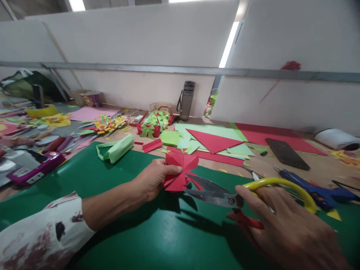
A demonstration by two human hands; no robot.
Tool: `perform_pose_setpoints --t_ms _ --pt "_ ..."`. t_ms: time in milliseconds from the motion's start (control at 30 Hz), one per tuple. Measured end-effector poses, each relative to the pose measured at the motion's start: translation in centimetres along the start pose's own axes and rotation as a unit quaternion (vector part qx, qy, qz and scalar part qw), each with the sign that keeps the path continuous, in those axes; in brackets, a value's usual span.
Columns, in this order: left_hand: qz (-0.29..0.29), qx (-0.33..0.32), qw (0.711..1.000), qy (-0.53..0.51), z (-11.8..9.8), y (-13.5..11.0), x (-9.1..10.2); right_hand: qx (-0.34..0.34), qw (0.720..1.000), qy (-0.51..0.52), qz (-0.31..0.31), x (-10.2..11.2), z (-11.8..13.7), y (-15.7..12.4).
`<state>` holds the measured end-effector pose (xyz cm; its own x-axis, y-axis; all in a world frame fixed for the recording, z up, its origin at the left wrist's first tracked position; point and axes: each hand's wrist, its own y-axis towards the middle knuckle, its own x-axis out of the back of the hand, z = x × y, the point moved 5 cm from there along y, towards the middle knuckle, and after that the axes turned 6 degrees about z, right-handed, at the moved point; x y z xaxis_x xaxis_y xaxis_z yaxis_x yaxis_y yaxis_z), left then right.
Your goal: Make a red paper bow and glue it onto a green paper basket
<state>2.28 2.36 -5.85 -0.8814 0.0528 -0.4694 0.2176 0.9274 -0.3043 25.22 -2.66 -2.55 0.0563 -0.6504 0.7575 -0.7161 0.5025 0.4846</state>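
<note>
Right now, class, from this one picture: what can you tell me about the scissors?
The scissors have two grey, metallic-looking blades meeting at a dark pivot, one yellow loop handle and one red handle, partly hidden by the right hand gripping them. They are open, held above the green mat, pointing left, with the blades at the cut red paper.

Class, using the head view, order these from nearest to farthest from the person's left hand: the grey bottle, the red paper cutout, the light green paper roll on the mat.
From the left hand:
1. Red paper cutout: held in it.
2. Light green paper roll: on the green mat, to the left and beyond.
3. Grey bottle: upright at the back, near the white panel.
</note>
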Motion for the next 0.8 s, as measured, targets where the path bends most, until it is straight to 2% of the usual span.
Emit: perform_pose_setpoints --t_ms 267,433,800 --pt "-0.024 0.004 0.999 0.047 0.4 -0.13 0.45 -0.013 0.999 -0.041 -0.005 0.15 -0.04 0.09" --pt "0.002 -0.025 0.995 0.099 0.47 0.12 0.36 -0.01 0.999 -0.045 0.003 -0.08 0.23 0.09" --pt "0.002 -0.048 0.987 0.154 0.55 0.04 0.34 0.006 0.999 -0.037 0.0 -0.17 0.94 0.51"
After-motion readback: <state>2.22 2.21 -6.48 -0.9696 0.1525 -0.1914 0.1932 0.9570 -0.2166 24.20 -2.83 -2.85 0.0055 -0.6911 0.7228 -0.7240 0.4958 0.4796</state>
